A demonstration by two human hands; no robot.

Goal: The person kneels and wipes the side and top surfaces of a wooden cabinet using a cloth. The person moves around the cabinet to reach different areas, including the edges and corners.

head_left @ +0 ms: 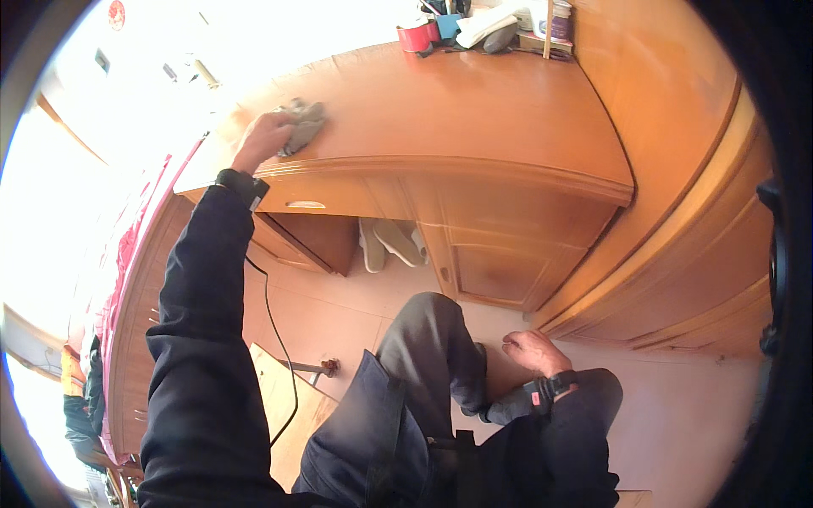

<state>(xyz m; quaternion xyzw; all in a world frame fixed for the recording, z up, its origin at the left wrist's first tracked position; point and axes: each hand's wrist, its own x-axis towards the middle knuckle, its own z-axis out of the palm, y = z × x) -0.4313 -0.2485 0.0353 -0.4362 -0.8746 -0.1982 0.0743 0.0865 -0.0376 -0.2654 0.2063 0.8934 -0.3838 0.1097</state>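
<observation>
At the left end of the wooden desk top (440,110), my left hand (264,140) presses a crumpled grey-green cloth (305,125) onto the surface. Its fingers are closed over the cloth, close to the desk's front edge. My right hand (535,351) hangs in front of my right knee, well below the desk, with nothing visible in it. The fingers there are loosely bent and apart, partly turned from view.
A red tape roll (418,35), papers, a dark rounded object and a white tub (555,21) crowd the desk's back right. Wooden cabinets (677,271) stand at right. Pale slippers (396,243) lie under the desk. A black cable (273,326) hangs beside my left arm.
</observation>
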